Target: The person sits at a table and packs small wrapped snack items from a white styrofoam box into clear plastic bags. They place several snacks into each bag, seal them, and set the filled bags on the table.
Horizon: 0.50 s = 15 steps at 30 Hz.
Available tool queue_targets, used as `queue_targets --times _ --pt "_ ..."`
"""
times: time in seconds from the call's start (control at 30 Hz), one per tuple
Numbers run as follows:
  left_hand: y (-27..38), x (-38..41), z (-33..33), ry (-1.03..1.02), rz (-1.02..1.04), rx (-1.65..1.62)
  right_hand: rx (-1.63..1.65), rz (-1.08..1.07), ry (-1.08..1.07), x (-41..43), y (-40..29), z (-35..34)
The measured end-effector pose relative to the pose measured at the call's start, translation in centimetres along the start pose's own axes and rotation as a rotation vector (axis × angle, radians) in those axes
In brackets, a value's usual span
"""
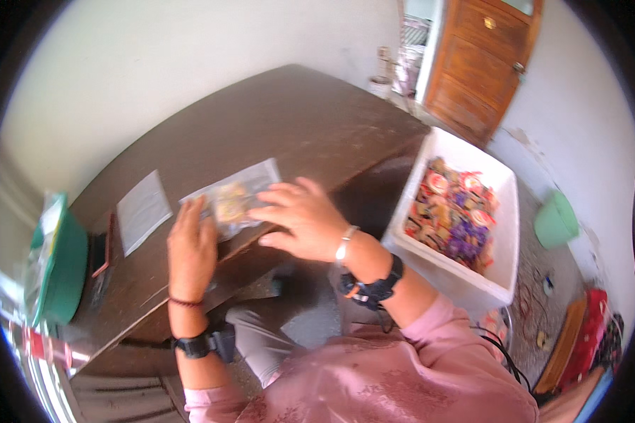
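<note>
A clear plastic bag [230,203] with yellowish pieces inside lies near the front edge of the dark brown table [296,116]. The fingers of my left hand [192,240] rest over its left end, and whether they grip the plastic is hidden. From the right, my right hand [301,219] reaches over the bag with its fingers spread, the fingertips at the bag's right part. Motion blurs the bag and the fingers somewhat. A flat whitish bag or sheet [144,212] lies apart on the table, left of my left hand.
At the table's left end stands a green plastic basin [66,269] holding plastic packaging, with a dark, red-edged flat object [101,244] beside it. On my right is a white foam box [452,272] containing several colourful wrapped packets [455,211]. A green bucket [555,219] stands by the wall.
</note>
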<state>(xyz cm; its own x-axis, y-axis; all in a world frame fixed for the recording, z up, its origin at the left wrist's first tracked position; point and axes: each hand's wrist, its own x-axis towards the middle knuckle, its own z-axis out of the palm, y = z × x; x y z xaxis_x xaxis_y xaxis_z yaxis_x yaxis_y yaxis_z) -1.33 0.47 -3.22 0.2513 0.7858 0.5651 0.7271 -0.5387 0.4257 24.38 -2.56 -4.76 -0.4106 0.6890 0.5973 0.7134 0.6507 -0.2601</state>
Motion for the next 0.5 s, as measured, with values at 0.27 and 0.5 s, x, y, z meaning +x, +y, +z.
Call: queue_targets --times 0.27,0.5 --pt "2.0 -0.5 -0.6 -0.023 -0.052 0.146 0.043 0.015 -0.019 0.4 -0.8 -1.0" --pt "1.7 -0.7 -0.5 -0.060 -0.076 0.134 0.005 0.053 -0.158 1.0 -1.8 -0.9"
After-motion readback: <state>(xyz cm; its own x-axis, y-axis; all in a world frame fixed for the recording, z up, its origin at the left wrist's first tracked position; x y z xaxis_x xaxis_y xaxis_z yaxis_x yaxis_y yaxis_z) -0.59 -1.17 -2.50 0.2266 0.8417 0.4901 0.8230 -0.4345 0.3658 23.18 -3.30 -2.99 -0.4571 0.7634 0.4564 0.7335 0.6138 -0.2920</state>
